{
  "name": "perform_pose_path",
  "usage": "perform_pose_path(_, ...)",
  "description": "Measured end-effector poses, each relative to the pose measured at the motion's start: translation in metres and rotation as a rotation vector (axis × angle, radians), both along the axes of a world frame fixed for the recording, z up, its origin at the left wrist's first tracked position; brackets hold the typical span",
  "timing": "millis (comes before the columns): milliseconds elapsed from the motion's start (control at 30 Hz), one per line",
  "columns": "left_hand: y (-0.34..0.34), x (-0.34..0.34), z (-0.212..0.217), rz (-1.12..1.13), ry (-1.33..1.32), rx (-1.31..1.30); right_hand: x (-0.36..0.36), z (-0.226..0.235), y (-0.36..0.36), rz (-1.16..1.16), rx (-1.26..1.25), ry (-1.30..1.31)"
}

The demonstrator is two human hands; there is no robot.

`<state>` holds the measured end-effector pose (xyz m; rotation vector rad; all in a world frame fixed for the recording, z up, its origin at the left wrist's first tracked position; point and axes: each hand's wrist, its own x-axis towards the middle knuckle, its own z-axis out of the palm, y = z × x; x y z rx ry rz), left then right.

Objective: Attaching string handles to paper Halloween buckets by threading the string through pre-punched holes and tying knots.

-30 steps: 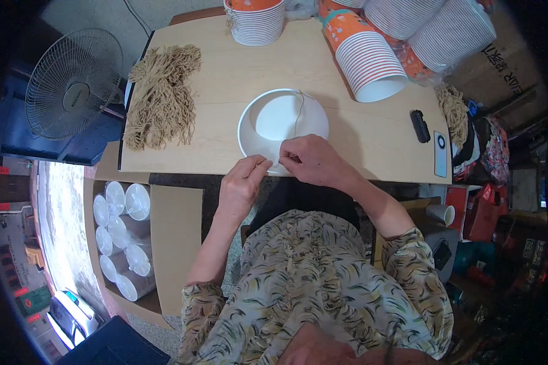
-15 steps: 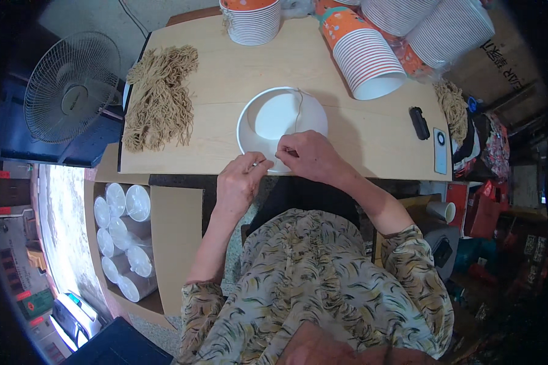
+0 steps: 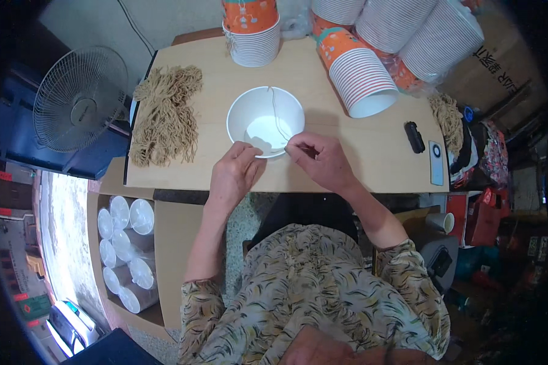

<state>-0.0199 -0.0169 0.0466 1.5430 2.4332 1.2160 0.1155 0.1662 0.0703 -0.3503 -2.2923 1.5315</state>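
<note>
A white paper tub (image 3: 237, 115) stands at the middle of the table's near part, its open mouth facing up. A thin tan string (image 3: 274, 109) runs from its far rim across the opening toward the near right rim. My left hand (image 3: 232, 173) pinches the near left rim, thumb and fingers together. By the near right rim, my right hand (image 3: 324, 161) is closed in a pinch on the string; its fingertips hide the string's near end.
A heap of tan strings (image 3: 164, 118) lies on the left of the wooden table (image 3: 207, 173). Nested orange and white tubs (image 3: 362, 76) lie back right; another stack (image 3: 252, 42) stands behind. A black object (image 3: 414, 137) and a phone (image 3: 436, 163) lie right. A carton (image 3: 178, 261) of wrapped tubs sits lower left.
The tub has shifted left and away from me, and the string across it now lies further left. My right hand has moved slightly right; my left hand has come to the rim.
</note>
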Motion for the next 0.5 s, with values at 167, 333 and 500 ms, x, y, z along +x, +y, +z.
perform_pose_path(167, 0.007, 0.006, 0.026, -0.015, -0.135, 0.051, 0.003, 0.002, 0.001, -0.025, -0.01, 0.032)
perform_pose_path(333, 0.014, 0.02, 0.043, -0.053, -0.359, 0.149, 0.005, 0.004, -0.001, -0.003, -0.05, 0.042)
perform_pose_path(500, 0.014, 0.015, 0.031, -0.078, -0.216, 0.19, 0.006, 0.007, -0.001, 0.021, -0.036, 0.069)
